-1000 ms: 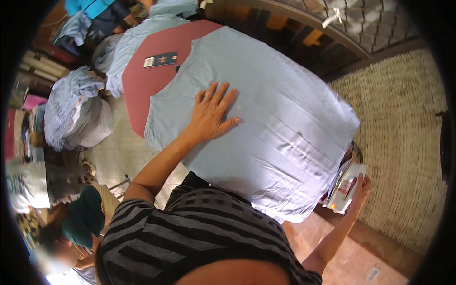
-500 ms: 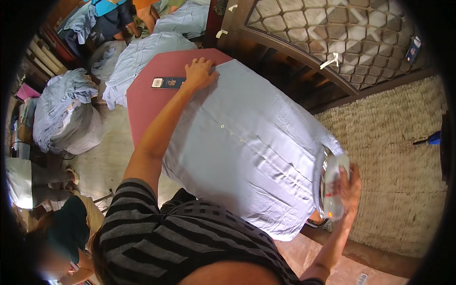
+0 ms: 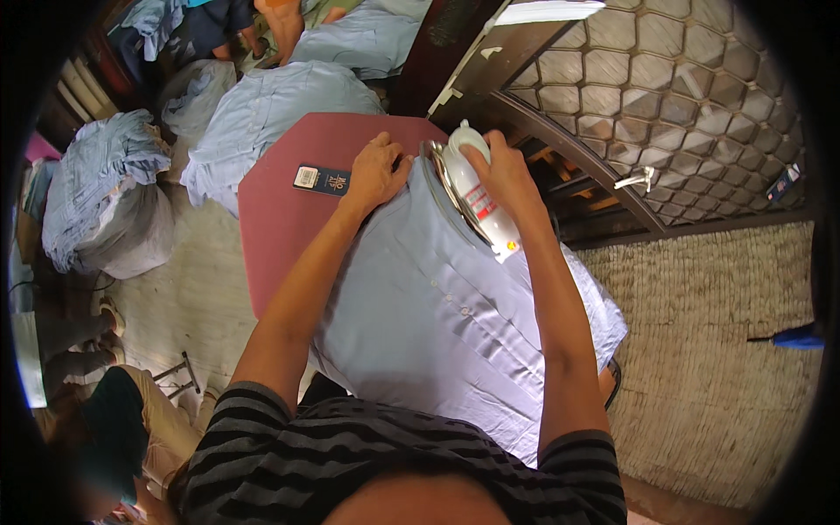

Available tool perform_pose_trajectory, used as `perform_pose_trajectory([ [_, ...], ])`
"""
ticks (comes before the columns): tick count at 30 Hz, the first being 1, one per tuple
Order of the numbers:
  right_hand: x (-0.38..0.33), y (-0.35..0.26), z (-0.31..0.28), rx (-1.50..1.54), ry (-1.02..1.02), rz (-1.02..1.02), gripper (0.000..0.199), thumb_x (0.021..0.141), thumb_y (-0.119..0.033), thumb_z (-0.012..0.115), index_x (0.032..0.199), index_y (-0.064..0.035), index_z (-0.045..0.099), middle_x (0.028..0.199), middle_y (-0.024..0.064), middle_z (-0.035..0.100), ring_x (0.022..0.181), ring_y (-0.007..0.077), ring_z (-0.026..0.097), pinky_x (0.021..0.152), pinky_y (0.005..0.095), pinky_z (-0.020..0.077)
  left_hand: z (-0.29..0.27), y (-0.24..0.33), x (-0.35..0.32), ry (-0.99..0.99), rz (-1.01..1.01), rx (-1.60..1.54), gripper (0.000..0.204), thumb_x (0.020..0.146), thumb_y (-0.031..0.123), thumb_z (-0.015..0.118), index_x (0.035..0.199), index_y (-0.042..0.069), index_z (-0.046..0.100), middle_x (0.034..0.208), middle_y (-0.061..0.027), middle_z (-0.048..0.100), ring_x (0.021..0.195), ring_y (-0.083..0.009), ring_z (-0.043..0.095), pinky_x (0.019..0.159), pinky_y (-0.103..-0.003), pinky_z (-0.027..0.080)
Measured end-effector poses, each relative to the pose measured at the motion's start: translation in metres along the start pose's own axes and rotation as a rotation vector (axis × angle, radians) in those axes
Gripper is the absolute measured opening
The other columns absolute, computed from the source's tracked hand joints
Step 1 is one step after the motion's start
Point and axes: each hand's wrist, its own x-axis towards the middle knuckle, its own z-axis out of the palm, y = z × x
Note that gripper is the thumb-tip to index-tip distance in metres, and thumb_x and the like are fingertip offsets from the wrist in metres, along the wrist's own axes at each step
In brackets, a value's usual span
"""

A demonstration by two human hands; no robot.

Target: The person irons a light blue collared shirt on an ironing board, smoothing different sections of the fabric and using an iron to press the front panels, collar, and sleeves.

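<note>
A light blue buttoned shirt lies spread over a reddish-pink ironing board. At the board's far right, my right hand grips the handle of a white iron. The iron's metal soleplate is tilted toward the left, along the shirt's far edge, and a small orange light glows at its near end. My left hand is at the shirt's far left edge with its fingers curled in, seemingly pinching the cloth; the fingertips are partly hidden. Beside it, a dark blue tag with a white label lies on the board.
Piled light blue garments lie beyond the board. A stuffed bag of clothes stands at left. A dark metal lattice gate borders the far right, above a textured mat. A co-worker is at lower left, others at the back.
My right hand has carried the iron from the shirt's near right edge to its far end. My left hand has gone from lying flat to curled fingers.
</note>
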Motion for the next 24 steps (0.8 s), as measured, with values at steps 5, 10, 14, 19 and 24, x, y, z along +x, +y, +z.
perform_pose_trajectory([
  [5,0.005,-0.002,0.004,-0.013,-0.066,0.034,0.05,0.095,-0.046,0.058,0.109,0.0016,0.053,0.096,0.0327,0.067,0.095,0.0479,0.065,0.084,0.0507,0.0504,-0.004,-0.001,-0.003,-0.044,-0.03,-0.019,0.019,0.079,0.018,0.068,0.079,0.001,0.059,0.082,-0.0146,0.05,0.079,-0.0354,0.056,0.067,-0.045,0.045],
  [10,-0.033,0.021,-0.003,-0.013,-0.087,0.009,0.05,0.095,-0.046,0.057,0.109,0.001,0.052,0.099,0.0319,0.067,0.098,0.0474,0.065,0.085,0.0502,0.05,-0.011,0.005,0.0,-0.066,-0.1,0.015,0.017,0.077,0.015,0.067,0.074,0.0,0.061,0.084,-0.0152,0.054,0.084,-0.0363,0.059,0.072,-0.046,0.049],
  [14,-0.001,0.007,0.002,0.012,-0.051,-0.053,0.051,0.094,-0.047,0.057,0.108,0.0021,0.054,0.097,0.0317,0.067,0.097,0.0469,0.066,0.085,0.0508,0.0503,-0.013,0.003,0.004,-0.127,-0.098,-0.03,0.017,0.078,0.015,0.067,0.074,-0.001,0.061,0.085,-0.016,0.055,0.084,-0.0372,0.058,0.072,-0.046,0.049],
  [19,0.031,-0.009,0.01,0.003,-0.068,-0.021,0.052,0.094,-0.047,0.058,0.107,0.0032,0.054,0.095,0.0324,0.067,0.097,0.0473,0.065,0.085,0.0515,0.0504,-0.011,-0.004,-0.001,-0.114,-0.041,-0.028,0.015,0.081,0.013,0.068,0.08,-0.001,0.063,0.083,-0.0155,0.053,0.078,-0.0347,0.057,0.069,-0.043,0.046],
  [24,-0.024,0.018,-0.008,0.024,-0.122,-0.023,0.047,0.093,-0.044,0.061,0.11,-0.0001,0.054,0.098,0.0308,0.068,0.096,0.047,0.066,0.083,0.0503,0.0504,-0.015,-0.012,0.008,-0.174,-0.173,-0.033,0.014,0.081,0.012,0.069,0.081,-0.001,0.065,0.083,-0.0166,0.055,0.08,-0.0352,0.058,0.072,-0.043,0.046],
])
